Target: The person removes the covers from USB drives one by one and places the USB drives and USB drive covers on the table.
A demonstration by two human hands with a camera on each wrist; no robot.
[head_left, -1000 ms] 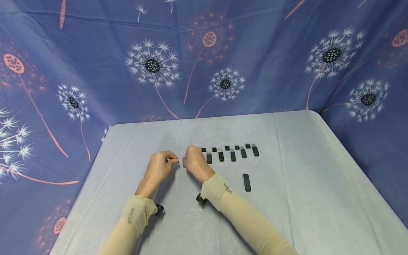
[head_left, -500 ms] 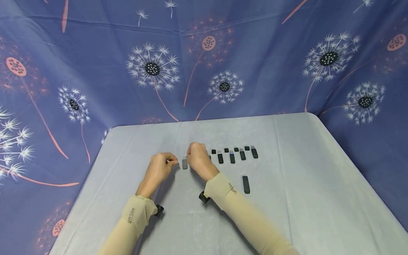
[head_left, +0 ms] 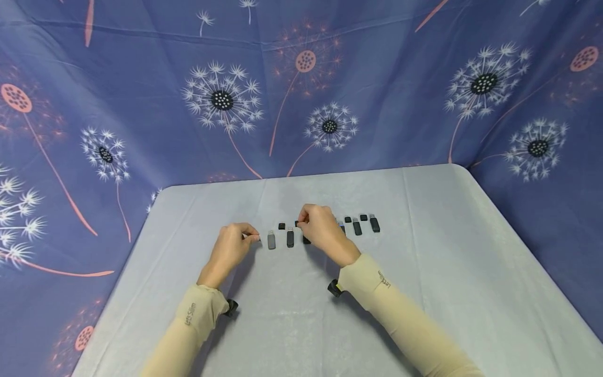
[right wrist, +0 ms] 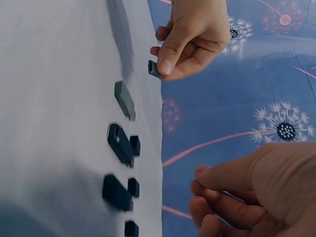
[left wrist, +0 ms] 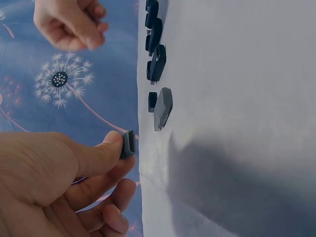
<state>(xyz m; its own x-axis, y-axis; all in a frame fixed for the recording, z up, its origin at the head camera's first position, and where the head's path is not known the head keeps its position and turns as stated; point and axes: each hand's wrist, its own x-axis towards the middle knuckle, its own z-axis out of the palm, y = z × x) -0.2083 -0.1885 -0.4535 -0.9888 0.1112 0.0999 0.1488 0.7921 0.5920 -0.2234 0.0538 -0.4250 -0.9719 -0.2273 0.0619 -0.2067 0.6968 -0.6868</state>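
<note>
A row of small USB sticks with loose black caps behind them lies across the grey-covered table (head_left: 438, 246). At the row's left end is a grey stick (head_left: 271, 240) (left wrist: 163, 107) (right wrist: 124, 99), uncapped. My left hand (head_left: 247, 237) hovers just left of it and pinches a small dark cap (left wrist: 128, 143) (right wrist: 154, 69) between thumb and forefinger. My right hand (head_left: 306, 224) (right wrist: 207, 192) hovers over the middle of the row with fingers loosely curled and nothing seen in them. A black stick (head_left: 290, 238) and a cap (head_left: 281, 226) lie between the two hands.
More sticks (head_left: 374, 223) and caps (head_left: 363, 217) carry the row on to the right of my right hand. A blue dandelion-print cloth (head_left: 141, 104) hangs behind and beside the table. My right sleeve (head_left: 377, 293) crosses the near middle of the table.
My right hand has let go of the grey stick, which now lies on the table, and has moved right along the row. The left hand has kept still, holding the cap.
</note>
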